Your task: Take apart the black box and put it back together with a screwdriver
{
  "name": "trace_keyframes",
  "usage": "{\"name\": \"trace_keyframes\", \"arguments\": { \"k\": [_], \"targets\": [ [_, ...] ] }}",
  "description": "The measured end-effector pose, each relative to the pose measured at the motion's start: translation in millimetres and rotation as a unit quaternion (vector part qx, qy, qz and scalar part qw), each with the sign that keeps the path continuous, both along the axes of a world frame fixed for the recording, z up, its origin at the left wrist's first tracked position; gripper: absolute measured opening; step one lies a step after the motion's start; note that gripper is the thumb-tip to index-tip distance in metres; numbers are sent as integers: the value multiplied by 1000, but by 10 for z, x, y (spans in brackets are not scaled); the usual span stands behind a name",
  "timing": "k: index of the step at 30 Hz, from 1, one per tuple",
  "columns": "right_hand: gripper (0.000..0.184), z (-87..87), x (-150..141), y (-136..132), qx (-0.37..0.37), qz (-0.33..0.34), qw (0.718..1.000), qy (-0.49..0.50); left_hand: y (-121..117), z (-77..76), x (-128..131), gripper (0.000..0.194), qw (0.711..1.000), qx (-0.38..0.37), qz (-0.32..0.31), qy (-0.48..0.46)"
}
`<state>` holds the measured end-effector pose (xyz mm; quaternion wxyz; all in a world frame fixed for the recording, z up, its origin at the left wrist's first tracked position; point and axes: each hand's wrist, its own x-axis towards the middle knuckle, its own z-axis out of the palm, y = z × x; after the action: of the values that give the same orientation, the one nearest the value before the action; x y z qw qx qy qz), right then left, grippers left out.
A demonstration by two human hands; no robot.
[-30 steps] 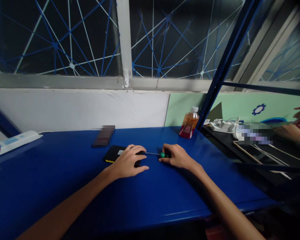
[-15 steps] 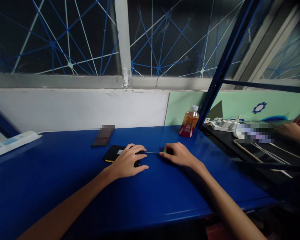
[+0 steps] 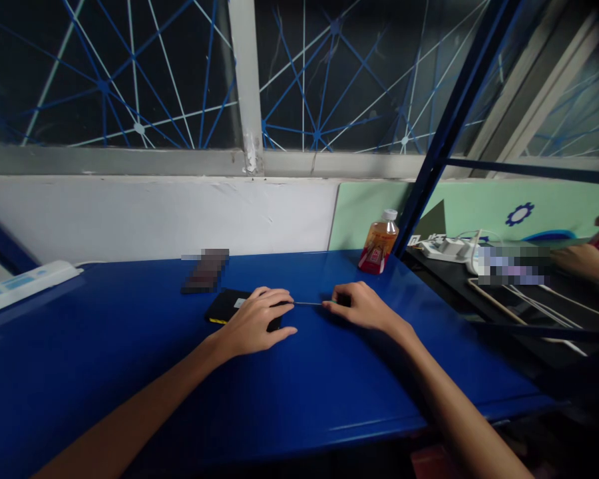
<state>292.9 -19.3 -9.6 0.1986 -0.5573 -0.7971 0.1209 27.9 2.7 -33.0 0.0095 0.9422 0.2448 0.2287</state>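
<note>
My left hand lies spread over a flat black case, its fingers stretched out across the right part. A white label and a yellow strip show on the case's uncovered side. My right hand is closed around what looks like a screwdriver. Its thin metal shaft points left to the fingertips of my left hand, just above the blue table. The handle is mostly hidden in my right fingers, with a bit of green showing. Where the shaft's tip ends, and whether it touches the case, I cannot tell.
Behind the case lies a dark, blurred-out flat object. A drink bottle stands at the back right by a blue post. A white power strip is at the left. Another person's hand is over the cluttered black table at right.
My right hand has shifted slightly right, together with the screwdriver, and less green shows. My left hand and the case have stayed in place.
</note>
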Motion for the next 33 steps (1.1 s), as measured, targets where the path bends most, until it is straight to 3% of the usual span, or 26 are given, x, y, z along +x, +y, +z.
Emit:
{"name": "trace_keyframes", "arguments": {
  "k": [16, 21, 28, 33],
  "targets": [
    [31, -23, 41, 30, 20, -13, 1000, -2, -40, 29, 13, 39, 999, -9, 6, 30],
    [33, -12, 60, 33, 25, -25, 999, 1, -33, 15, -1, 52, 998, -33, 4, 57],
    [37, 60, 69, 16, 77, -91, 992, 40, 37, 49, -66, 65, 996, -50, 13, 72],
    [42, 32, 56, 7, 17, -10, 998, 64, 184, 97, -228, 83, 993, -62, 28, 91]
  ]
}}
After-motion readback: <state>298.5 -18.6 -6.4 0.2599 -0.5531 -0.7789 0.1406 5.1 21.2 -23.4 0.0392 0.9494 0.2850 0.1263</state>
